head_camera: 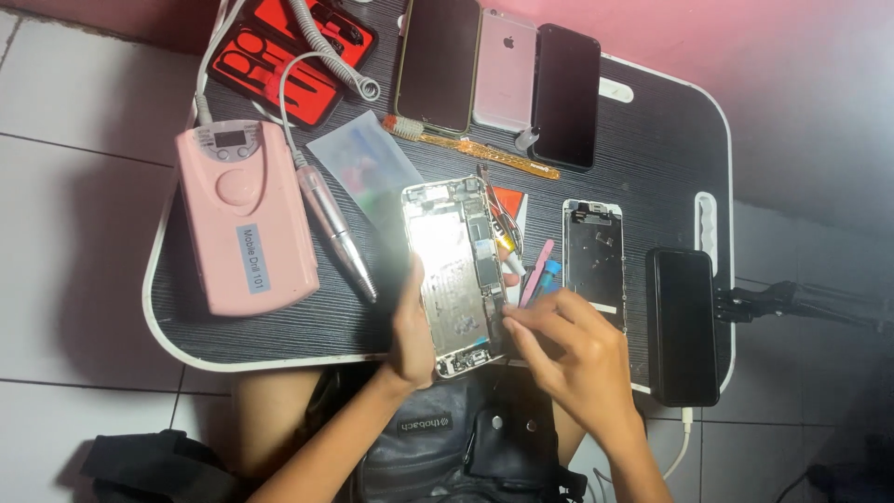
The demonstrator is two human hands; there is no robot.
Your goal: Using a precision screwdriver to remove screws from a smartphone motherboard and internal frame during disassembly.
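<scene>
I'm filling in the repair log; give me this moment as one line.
left hand: steadies opened phone | right hand: fingertips at its lower right edge | beside: metal plate, pink drill unit

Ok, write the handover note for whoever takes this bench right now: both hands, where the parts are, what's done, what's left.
Left hand: steadies the opened phone body at its lower left edge.
Right hand: fingertips at the body's lower right edge; whether they pinch a tool or part cannot be told.
Parts: the detached screen panel lies to the right, the pink pry tool between them, the black phone at the far right, the pink drill unit at the left.
Done: phone opened, screen off.
Left: the body's internals are still in place and the phone is not closed up.
</scene>
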